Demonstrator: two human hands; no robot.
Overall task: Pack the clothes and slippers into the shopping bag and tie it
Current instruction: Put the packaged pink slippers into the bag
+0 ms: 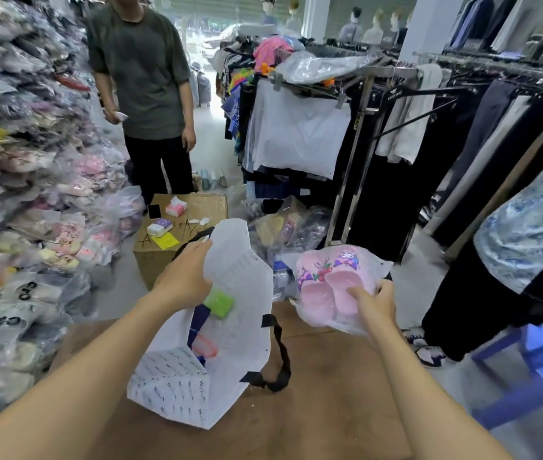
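Observation:
A white shopping bag (pixel 240 327) with black handles stands open on a brown cardboard surface (pixel 313 410). My left hand (pixel 183 277) grips its far rim and holds the mouth open. Inside the bag lie folded clothes in clear wrap, with a green patch (pixel 219 303) and a dark blue piece (pixel 198 323) showing. My right hand (pixel 374 302) holds a pair of pink slippers (pixel 326 283) in a clear plastic wrap, just right of the bag's mouth and slightly above the cardboard surface.
A person in a green shirt (pixel 143 71) stands behind a cardboard box (pixel 180 234) carrying a phone and tissue packs. Stacked bagged slippers (pixel 14 194) fill the left. Clothes racks (pixel 379 127) and another person (pixel 529 234) are on the right, with a blue stool (pixel 535 370).

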